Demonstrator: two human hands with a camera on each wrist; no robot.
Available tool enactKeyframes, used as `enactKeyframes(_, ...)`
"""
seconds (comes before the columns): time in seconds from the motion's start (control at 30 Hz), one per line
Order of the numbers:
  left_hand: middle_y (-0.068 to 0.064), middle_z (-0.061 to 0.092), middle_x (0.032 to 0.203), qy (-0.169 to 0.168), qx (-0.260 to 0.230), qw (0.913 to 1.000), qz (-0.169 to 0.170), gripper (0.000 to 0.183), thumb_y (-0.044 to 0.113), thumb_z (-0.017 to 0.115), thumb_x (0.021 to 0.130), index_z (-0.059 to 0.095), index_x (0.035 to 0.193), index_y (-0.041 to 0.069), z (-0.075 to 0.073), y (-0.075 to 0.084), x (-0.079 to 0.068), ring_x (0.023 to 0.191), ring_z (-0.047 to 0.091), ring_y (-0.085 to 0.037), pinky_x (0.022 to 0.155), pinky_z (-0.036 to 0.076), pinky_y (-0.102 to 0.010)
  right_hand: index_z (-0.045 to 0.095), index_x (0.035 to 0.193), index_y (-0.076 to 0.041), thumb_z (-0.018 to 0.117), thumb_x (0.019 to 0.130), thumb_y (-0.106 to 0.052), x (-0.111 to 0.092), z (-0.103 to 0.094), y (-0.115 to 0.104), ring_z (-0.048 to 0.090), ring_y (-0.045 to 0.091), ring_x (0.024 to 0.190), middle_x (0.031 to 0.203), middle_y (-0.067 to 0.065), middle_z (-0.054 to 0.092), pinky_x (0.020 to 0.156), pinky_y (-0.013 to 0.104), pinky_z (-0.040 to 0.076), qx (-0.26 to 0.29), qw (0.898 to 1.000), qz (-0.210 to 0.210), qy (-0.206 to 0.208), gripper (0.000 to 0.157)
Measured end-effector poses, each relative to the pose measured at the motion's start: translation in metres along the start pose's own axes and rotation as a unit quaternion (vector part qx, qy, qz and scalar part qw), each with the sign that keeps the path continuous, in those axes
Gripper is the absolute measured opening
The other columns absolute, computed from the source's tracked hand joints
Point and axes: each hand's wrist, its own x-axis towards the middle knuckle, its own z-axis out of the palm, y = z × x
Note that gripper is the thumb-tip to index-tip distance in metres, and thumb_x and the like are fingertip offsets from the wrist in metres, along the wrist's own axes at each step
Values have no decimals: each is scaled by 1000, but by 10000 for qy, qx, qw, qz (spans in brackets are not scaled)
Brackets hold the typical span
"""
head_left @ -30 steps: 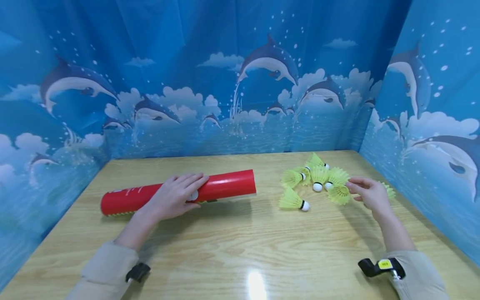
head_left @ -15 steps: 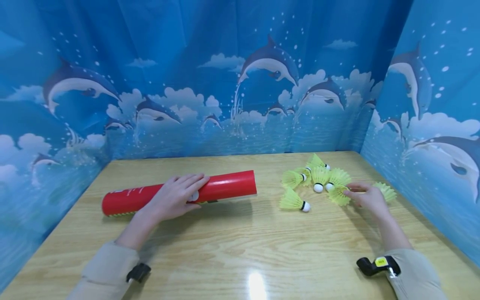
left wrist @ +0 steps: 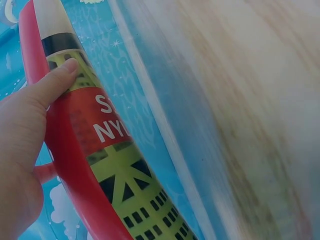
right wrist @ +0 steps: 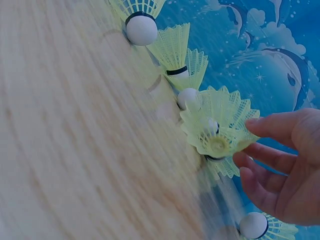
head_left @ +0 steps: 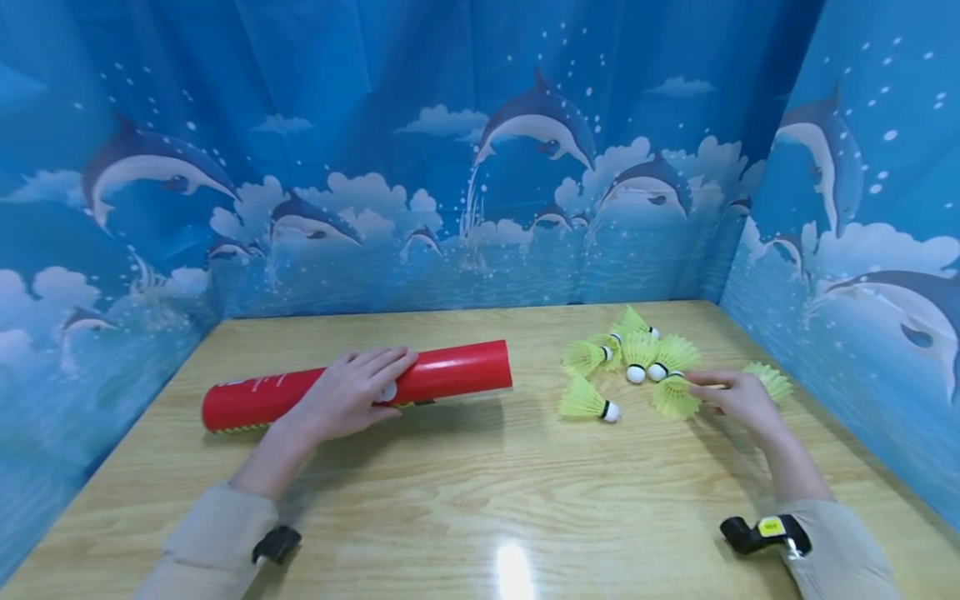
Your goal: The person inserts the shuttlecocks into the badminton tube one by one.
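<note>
Along the table's (head_left: 450, 500) right side, your right hand (head_left: 738, 402) pinches one yellow shuttlecock (head_left: 675, 402) by its skirt rim; cork probably points away from you, hard to make out. Your left hand (head_left: 352, 390) grips the red tube (head_left: 461, 369), well to the left, long axis crosswise, right end toward the loose shuttlecocks (head_left: 640, 352).

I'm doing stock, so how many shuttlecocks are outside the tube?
8: one shuttlecock in the right hand, one right of that hand, one in front of the cluster, five in it; some may be hidden.
</note>
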Motion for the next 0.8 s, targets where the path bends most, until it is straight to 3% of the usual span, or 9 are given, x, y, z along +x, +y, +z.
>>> enactKeyframes(0.13,-12,53,130,17,32,10000,-4,93,28,90,57,45,137,10,0,-1,0,114,52,-28,85,47,-49,55,122,8,60,91,-20,0,0,1,56,8,68,123,27,52,61,25,48,26,9999,-130,-72,42)
enactKeyframes(0.5,-12,53,130,41,15,10000,2,93,28,89,57,45,137,10,1,-3,-1,114,52,-28,85,47,-50,56,116,14,55,88,-3,1,6,1,55,6,65,111,25,59,58,27,49,160,9995,-259,-117,33)
enactKeyframes(0.67,-12,53,130,52,14,10000,8,92,28,89,57,46,137,10,0,-3,-2,115,52,-29,85,47,-49,57,114,15,50,88,2,3,9,-1,45,12,57,80,12,57,50,29,42,251,9987,-356,-282,30)
enactKeyframes(0.8,-12,53,130,46,1,10000,-7,92,28,89,57,46,137,10,0,-2,-2,115,52,-29,85,47,-49,56,116,15,53,89,-3,4,11,-5,47,14,58,71,6,55,52,30,42,160,9990,-266,-317,32)
